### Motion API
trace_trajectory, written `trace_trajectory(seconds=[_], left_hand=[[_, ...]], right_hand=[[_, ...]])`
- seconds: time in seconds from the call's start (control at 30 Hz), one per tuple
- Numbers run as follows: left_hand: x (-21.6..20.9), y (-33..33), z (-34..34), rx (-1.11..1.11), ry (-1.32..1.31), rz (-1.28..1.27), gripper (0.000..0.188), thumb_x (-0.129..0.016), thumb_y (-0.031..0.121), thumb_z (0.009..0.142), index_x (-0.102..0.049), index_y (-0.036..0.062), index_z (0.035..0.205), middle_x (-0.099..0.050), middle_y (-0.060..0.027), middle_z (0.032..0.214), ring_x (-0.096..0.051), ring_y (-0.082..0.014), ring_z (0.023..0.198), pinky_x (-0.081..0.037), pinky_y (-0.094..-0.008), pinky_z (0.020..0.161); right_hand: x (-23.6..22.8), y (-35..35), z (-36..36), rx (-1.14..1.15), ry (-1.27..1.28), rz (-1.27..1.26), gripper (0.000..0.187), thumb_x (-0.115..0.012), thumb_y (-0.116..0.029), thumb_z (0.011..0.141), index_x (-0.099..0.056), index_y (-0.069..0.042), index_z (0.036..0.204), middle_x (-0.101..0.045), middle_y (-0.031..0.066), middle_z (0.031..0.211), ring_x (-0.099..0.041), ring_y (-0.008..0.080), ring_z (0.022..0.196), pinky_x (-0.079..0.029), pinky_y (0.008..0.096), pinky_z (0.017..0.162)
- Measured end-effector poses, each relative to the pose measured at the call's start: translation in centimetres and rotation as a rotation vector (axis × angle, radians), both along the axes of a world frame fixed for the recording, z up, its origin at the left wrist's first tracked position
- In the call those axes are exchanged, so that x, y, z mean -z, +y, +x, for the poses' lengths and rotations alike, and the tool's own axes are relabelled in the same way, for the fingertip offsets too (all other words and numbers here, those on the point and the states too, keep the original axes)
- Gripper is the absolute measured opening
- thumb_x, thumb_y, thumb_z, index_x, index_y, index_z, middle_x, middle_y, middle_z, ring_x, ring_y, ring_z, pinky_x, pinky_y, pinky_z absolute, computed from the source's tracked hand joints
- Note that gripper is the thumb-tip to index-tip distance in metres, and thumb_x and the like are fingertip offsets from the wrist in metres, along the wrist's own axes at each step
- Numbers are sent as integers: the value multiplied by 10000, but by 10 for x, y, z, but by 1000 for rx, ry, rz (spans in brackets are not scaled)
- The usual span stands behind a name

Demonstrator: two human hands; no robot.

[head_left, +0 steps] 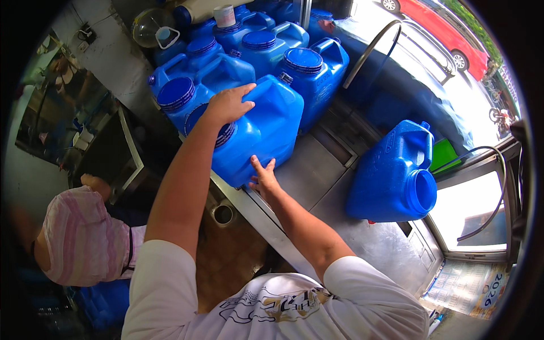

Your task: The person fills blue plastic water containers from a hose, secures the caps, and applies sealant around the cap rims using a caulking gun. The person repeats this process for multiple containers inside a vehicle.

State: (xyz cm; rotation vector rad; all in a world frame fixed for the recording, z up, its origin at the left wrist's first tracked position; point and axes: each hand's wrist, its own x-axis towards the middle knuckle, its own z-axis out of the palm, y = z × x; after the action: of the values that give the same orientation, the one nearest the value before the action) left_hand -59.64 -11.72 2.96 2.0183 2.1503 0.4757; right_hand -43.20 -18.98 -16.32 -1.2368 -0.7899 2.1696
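A large blue water jug point(266, 127) stands tilted at the front of a group of similar jugs, over the edge of the metal counter. My left hand point(228, 106) grips its top beside the round cap, with thumb and forefinger reaching toward the handle. Low on the near side of the same jug, my right hand point(264, 178) rests with its fingers spread. Some of its fingers are hidden. To the right, an uncapped blue jug point(391, 170) lies on its side on the counter, its wide mouth toward me.
Several capped blue jugs point(303, 59) crowd the back, and a white cup point(224, 16) sits on one. A bent metal pipe point(371, 51) rises behind the metal counter point(317, 175). At the left, another person in a striped top point(88, 238) bends by a dark-framed structure. A pipe opening point(222, 213) shows below the counter edge.
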Motion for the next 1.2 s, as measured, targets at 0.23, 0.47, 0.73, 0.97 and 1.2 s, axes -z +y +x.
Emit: trace_trajectory(seconds=[0.23, 0.47, 0.73, 0.97, 1.2], left_hand=[[-4, -17, 26, -111, 42, -54, 582, -617, 343, 912, -488, 217, 1466, -603, -138, 1366, -609, -364, 1196, -465, -450, 1037], [2, -9, 17, -190, 78, 43, 550, -639, 322, 901, -529, 214, 1429, -647, -173, 1282, -633, -377, 1142, -482, -464, 999], [6, 3, 13, -120, -14, 7, 567, -653, 338, 886, -532, 223, 1428, -621, -159, 1336, -607, -374, 1196, -462, -444, 1031], [34, 19, -22, 78, -59, 189, 567, -654, 375, 889, -546, 174, 1408, -612, -177, 1334, -587, -362, 1219, -466, -423, 1006], [36, 15, -16, -176, 285, 146, 583, -654, 451, 890, -543, 226, 1417, -608, -132, 1368, -583, -354, 1240, -452, -457, 1049]], right_hand=[[10, 10, 23, -111, 39, 21, 1368, -788, -629, 751, 243, -207, 1544, -134, 225, 1604, -394, 460, 1325, -448, 565, 996], [5, 23, 14, -181, -37, 9, 1404, -790, -627, 751, 279, -150, 1526, -212, 238, 1578, -430, 443, 1312, -460, 531, 999], [78, 37, 60, -430, -291, 472, 1220, -745, -635, 784, -52, -28, 1583, -256, 285, 1575, -369, 380, 1420, -353, 473, 1139], [121, -60, 301, -381, -660, 262, 784, -707, -503, 850, -514, 18, 1402, -504, 222, 1452, -531, 341, 1305, -432, 399, 1084], [184, -228, 551, -651, -1190, 125, 675, -708, -415, 853, -564, 37, 1333, -621, 271, 1282, -609, 390, 1188, -466, 406, 1025]])
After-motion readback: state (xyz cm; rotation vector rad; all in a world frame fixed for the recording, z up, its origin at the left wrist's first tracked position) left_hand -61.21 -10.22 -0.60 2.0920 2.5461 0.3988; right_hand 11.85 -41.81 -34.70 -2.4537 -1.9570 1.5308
